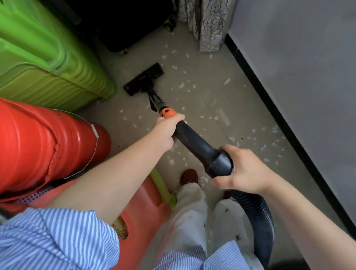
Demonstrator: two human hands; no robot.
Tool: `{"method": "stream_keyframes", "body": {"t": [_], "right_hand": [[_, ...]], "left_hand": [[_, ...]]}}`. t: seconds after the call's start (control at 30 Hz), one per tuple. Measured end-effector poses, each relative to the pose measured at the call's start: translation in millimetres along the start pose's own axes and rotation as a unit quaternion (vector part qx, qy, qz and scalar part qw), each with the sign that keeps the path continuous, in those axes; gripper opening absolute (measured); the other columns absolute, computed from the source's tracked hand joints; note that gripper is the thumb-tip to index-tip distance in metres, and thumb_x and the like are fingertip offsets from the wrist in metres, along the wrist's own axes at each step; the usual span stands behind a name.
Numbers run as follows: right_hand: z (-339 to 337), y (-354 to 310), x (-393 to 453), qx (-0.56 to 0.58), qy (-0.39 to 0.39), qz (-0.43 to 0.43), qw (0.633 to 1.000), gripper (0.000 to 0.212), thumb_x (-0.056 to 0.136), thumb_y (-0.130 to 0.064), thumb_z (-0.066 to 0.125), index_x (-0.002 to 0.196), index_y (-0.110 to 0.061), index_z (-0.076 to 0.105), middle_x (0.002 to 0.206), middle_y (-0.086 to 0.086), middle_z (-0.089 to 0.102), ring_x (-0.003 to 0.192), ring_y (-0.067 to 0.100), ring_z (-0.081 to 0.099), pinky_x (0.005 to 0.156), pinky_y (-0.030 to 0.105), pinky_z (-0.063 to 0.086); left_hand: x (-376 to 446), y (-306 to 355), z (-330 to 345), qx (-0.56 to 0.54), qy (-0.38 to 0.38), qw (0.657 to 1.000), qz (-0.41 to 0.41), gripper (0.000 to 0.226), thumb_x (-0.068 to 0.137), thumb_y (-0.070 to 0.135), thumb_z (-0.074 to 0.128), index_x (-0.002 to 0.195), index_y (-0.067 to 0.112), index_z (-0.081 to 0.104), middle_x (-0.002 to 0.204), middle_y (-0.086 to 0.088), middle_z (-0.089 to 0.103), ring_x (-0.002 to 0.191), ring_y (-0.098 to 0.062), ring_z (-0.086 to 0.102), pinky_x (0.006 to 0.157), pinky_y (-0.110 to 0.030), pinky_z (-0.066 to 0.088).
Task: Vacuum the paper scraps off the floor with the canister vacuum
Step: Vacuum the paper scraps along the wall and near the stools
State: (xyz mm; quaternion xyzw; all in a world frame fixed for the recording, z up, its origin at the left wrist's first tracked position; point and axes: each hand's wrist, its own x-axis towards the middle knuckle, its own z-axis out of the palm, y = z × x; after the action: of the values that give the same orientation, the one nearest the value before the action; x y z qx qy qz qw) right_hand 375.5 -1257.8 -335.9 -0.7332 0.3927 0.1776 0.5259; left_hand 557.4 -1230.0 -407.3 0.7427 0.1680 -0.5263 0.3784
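Head view shows your left hand (pixel 165 132) curled round the wand (pixel 191 140) just below its orange collar (pixel 167 112), and your right hand (pixel 242 170) wrapped round the handle (pixel 219 162) where the hose (pixel 259 220) joins. The floor head (pixel 144 78) sits on the floor (pixel 208 69) at twelve o'clock, near the green case (pixel 34 46). By my reckoning you are partway at best: paper scraps (pixel 181 86) lie scattered from one to three o'clock and close to your shoe (pixel 189 176), with the strip beside the baseboard (pixel 270 103) left.
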Motion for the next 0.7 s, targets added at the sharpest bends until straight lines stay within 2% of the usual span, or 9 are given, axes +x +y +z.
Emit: {"method": "stream_keyframes", "body": {"t": [0.07,0.13,0.2,0.27,0.33,0.4,0.5,0.57,0.7], "right_hand": [[-1,-5,-5,0.007,0.006,-0.002,1.0,0.043,0.06,-0.03,0.078,0.09,-0.015,0.051,0.072,-0.012,0.052,0.064,0.006,0.052,0.054,0.016,0.039],[1,-8,-6,0.012,0.007,-0.001,1.0,0.048,0.051,-0.039,0.068,0.089,-0.016,0.051,0.073,-0.013,0.052,0.064,0.001,0.051,0.052,0.015,0.037],[5,-10,-5,0.006,0.008,-0.005,1.0,0.048,0.049,-0.041,0.063,0.089,-0.019,0.049,0.073,-0.014,0.051,0.063,0.0,0.05,0.052,0.013,0.034],[9,-10,-4,0.015,0.012,-0.006,1.0,0.045,0.055,-0.037,0.072,0.089,-0.021,0.047,0.073,-0.015,0.049,0.063,0.0,0.049,0.051,0.012,0.032],[12,-11,-5,0.03,0.024,-0.01,0.999,0.039,0.063,-0.029,0.076,0.089,-0.021,0.047,0.072,-0.015,0.049,0.062,0.0,0.049,0.051,0.011,0.035],[12,-9,-7,0.024,0.051,-0.028,0.998,0.039,0.058,-0.037,0.07,0.086,-0.019,0.049,0.069,-0.013,0.051,0.06,0.002,0.05,0.051,0.013,0.037],[11,-7,-11,0.012,0.072,-0.044,0.996,0.048,0.053,-0.042,0.061,0.091,-0.014,0.054,0.072,-0.007,0.056,0.064,0.012,0.056,0.058,0.024,0.044],[9,-5,-8,0.024,0.084,-0.044,0.995,0.049,0.054,-0.042,0.06,0.093,-0.014,0.054,0.073,-0.006,0.057,0.065,0.014,0.057,0.058,0.025,0.044],[-1,-5,10,0.042,0.109,-0.041,0.992,0.049,0.055,-0.042,0.06,0.095,-0.015,0.055,0.074,-0.006,0.056,0.068,0.015,0.056,0.06,0.025,0.044]], "left_hand": [[-6,3,-3,-0.005,0.002,1.0,0.015,0.021,0.087,0.009,0.062,0.098,0.008,0.045,0.084,-0.01,0.059,0.076,-0.023,0.059,0.074,-0.035,0.051],[-9,4,-8,-0.022,0.0,1.0,0.019,0.023,0.087,0.007,0.062,0.103,0.008,0.045,0.077,-0.008,0.058,0.067,-0.02,0.058,0.066,-0.031,0.05],[-11,5,-10,-0.033,-0.005,0.999,0.022,0.028,0.087,0.006,0.062,0.11,0.004,0.047,0.081,-0.01,0.059,0.066,-0.02,0.057,0.068,-0.033,0.051],[-12,6,-11,-0.043,-0.002,0.999,0.028,0.037,0.087,0.005,0.061,0.121,0.0,0.046,0.087,-0.012,0.059,0.07,-0.022,0.059,0.072,-0.035,0.051],[-15,7,-13,-0.062,-0.009,0.998,0.03,0.034,0.089,0.004,0.059,0.121,-0.001,0.046,0.093,-0.015,0.062,0.081,-0.026,0.064,0.073,-0.035,0.051],[-17,7,-14,-0.079,-0.024,0.996,0.029,0.034,0.09,0.004,0.058,0.121,-0.002,0.045,0.103,-0.017,0.062,0.092,-0.028,0.065,0.075,-0.035,0.05],[-21,9,-11,-0.074,-0.04,0.996,0.032,0.039,0.091,0.005,0.057,0.126,-0.002,0.042,0.098,-0.014,0.056,0.083,-0.022,0.059,0.078,-0.034,0.049],[-19,16,-5,-0.065,-0.045,0.996,0.041,0.035,0.091,0.005,0.057,0.123,0.0,0.043,0.095,-0.013,0.056,0.075,-0.021,0.059,0.078,-0.035,0.05],[-10,38,12,-0.065,-0.059,0.995,0.053,0.028,0.092,0.005,0.056,0.114,0.002,0.039,0.082,-0.011,0.054,0.066,-0.017,0.057,0.063,-0.027,0.052]]}}
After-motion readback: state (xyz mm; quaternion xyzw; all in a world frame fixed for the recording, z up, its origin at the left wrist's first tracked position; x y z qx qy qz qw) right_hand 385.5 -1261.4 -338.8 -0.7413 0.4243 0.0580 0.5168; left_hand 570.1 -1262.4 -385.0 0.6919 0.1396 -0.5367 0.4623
